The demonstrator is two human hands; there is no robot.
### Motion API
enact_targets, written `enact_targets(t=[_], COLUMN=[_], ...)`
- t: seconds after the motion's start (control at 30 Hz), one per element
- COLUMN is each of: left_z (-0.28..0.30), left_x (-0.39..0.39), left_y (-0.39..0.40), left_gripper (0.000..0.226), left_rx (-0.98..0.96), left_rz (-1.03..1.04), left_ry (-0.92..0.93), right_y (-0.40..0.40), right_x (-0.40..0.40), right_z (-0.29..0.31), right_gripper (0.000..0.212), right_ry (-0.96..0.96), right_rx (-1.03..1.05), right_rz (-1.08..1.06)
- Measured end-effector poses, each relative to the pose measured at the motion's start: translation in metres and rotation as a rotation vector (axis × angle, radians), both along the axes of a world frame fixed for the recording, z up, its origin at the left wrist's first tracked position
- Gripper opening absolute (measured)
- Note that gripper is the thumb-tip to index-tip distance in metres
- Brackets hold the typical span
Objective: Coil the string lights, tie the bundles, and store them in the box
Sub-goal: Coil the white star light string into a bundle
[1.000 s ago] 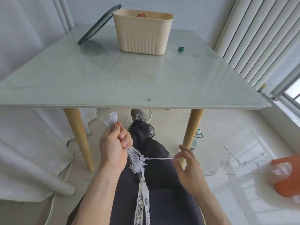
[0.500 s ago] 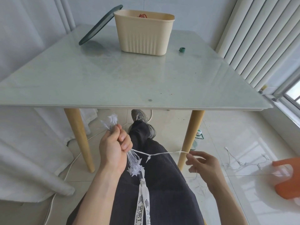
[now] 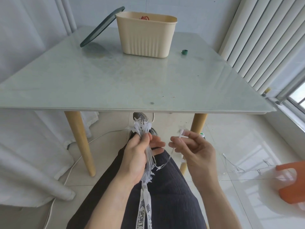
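Note:
My left hand [image 3: 137, 156] grips a folded bundle of white string lights [image 3: 142, 128] in front of my lap, below the table edge; star-shaped bulbs stick out above and below the fist. My right hand [image 3: 193, 146] pinches the loose strand [image 3: 165, 164] close to the bundle, with a bulb at its fingertips. More of the strand trails over the floor [image 3: 237, 167] to the right. The beige ribbed box [image 3: 146, 35] stands open at the far side of the table, something red inside it.
A dark green lid [image 3: 100, 27] leans against the box's left side. A small green tape roll [image 3: 184, 52] lies right of the box. The glass table [image 3: 115, 80] has wooden legs [image 3: 80, 142]. An orange stool [image 3: 292, 184] stands on the floor at right.
My right hand has come up and in from the right, bringing the strand toward the bundle. My left hand has risen slightly with the bundle.

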State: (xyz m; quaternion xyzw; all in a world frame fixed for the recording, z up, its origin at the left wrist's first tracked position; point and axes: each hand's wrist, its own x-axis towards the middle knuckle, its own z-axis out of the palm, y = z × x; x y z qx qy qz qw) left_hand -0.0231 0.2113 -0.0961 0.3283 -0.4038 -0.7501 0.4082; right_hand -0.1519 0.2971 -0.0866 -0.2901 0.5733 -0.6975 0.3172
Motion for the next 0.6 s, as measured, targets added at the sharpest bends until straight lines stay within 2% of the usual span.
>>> enact_targets(t=[0.07, 0.2, 0.43, 0.6], left_z=[-0.001, -0.003, -0.001, -0.002], left_x=[-0.003, -0.004, -0.002, -0.001], left_y=[0.005, 0.01, 0.013, 0.011], left_gripper=[0.029, 0.031, 0.031, 0.028], left_rx=[-0.043, -0.093, -0.247, -0.212], left_rz=[-0.069, -0.132, -0.145, -0.126], left_ry=[-0.038, -0.104, -0.217, -0.209], right_y=[-0.005, -0.012, -0.015, -0.015], right_x=[0.008, 0.017, 0.022, 0.021], right_z=[-0.001, -0.001, 0.002, 0.005], right_gripper=[0.023, 0.011, 0.02, 0.01], right_ry=[-0.05, 0.009, 0.147, 0.183], right_rx=[-0.047, -0.028, 0.045, 0.11], right_rz=[0.013, -0.015, -0.056, -0.013])
